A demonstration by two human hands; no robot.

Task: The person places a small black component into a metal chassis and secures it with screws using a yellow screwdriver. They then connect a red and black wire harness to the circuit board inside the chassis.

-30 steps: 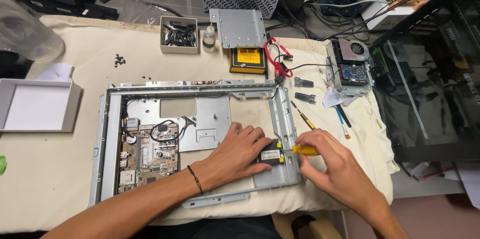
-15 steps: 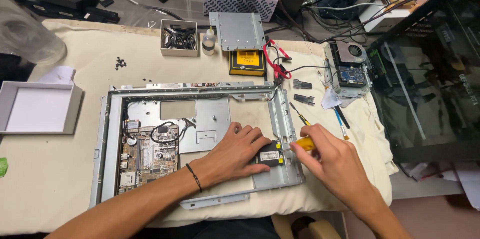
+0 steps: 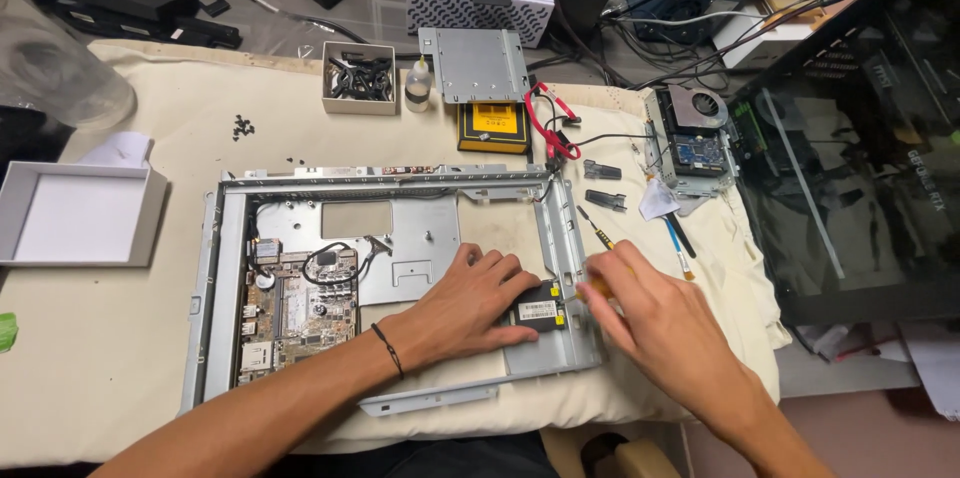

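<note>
A grey metal computer chassis [image 3: 230, 268] lies flat on a cream cloth, with a circuit board [image 3: 295, 313] in its left part. My left hand [image 3: 470, 303] rests flat inside the frame, fingers on a small black drive [image 3: 540, 311] near the right rail. My right hand [image 3: 650, 318] grips a yellow-handled screwdriver [image 3: 600, 283] right beside that drive; its tip is hidden by my fingers.
A small box of black parts [image 3: 360, 78], a little bottle [image 3: 418, 84], a grey metal plate [image 3: 475, 63], a yellow-black device [image 3: 494, 126] and red cables [image 3: 550, 128] sit behind the chassis. A white tray [image 3: 75, 213] lies left. A fan board [image 3: 690, 138] and dark glass case [image 3: 860, 148] stand right.
My right hand has shifted left and closer to the drive, covering most of the yellow handle. My left hand has stayed on the drive.
</note>
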